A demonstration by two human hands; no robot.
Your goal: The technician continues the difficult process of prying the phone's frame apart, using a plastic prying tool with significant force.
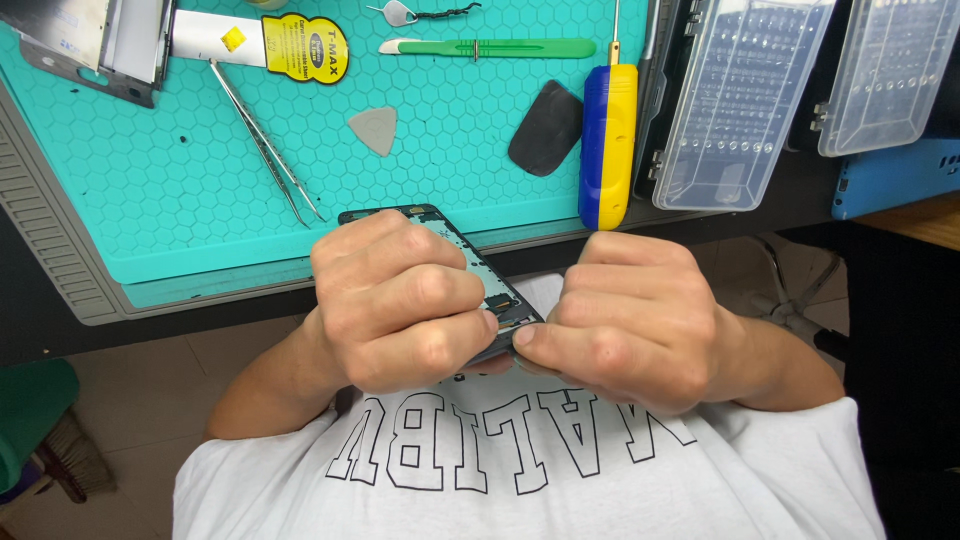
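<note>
Phone frame [450,240], a dark opened handset with its inner parts showing, sits in both of my hands, held above the near edge of the counter [40,300] and just over my white shirt. I see only its far corner and a strip of its inside between my fingers; the rest is covered.

Going by size from there: the teal hexagon-pattern work mat [150,180] covers most of the counter. Two clear plastic bit cases [740,100] stand open at the right, off the mat.

My left hand [400,305] is curled shut around the left side of the frame, fingers folded over its top face. My right hand [630,325] is also curled closed, thumb and forefinger pinched on the frame's near right edge. The two hands meet there, fingertips touching.

Behind the right hand lies a blue and yellow screwdriver handle [607,145], straddling the mat's right edge. A green-handled scalpel [490,47] lies across the top of the mat. Long metal tweezers [265,145] lie slanted to the left. A black oval pad [546,128] rests just beside the screwdriver, and a small grey triangular pick [375,129] lies near the mat's middle, well apart from both hands.
</note>
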